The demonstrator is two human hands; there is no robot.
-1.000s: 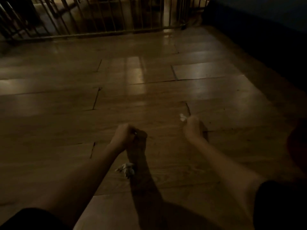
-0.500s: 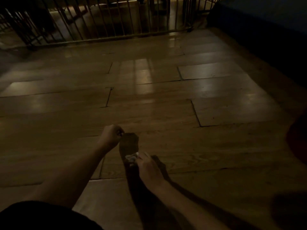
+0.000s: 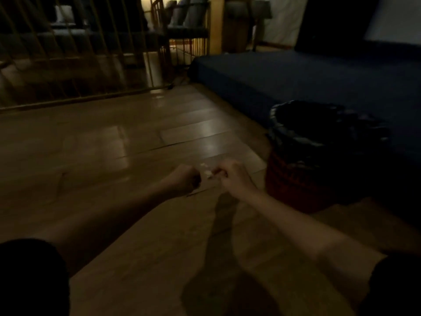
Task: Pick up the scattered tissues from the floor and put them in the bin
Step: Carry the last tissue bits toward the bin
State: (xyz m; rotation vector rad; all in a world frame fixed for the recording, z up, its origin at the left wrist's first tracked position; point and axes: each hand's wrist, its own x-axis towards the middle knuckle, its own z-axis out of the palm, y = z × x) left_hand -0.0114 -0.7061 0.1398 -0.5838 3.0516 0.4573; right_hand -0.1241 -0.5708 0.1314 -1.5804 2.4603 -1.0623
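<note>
Dim room, blurry frame. Far left a railing (image 3: 68,60) of thin vertical bars runs along the edge of the wooden floor (image 3: 102,137), which shows glossy light patches. Left hand (image 3: 185,180) is curled into a closed fist over the floor, knuckles up; cannot tell if anything is inside it. Just right of it, between the two hands, a small pale crumpled tissue (image 3: 209,174) sticks out of the right hand (image 3: 231,176); it looks whitish, wadded, only a small bit visible, the rest hidden in the grip. A second faint pale speck sits just above it, too blurred to identify. Right hand fingers (image 3: 222,171) are closed, pinching the tissue, hand held above the floor, near the left fist but not clearly touching it. Right of the right hand stands the bin (image 3: 296,179), reddish woven body with a dark plastic liner (image 3: 319,126) folded over its rim, close beside the hand. Behind it a dark blue mattress (image 3: 296,76) lies low on the floor. Versus half a second ago: the view has swung up and right, bin and mattress are now in frame, the right hand has lifted off the floor with the tissue and moved up beside the left fist; left hand still fisted.
</note>
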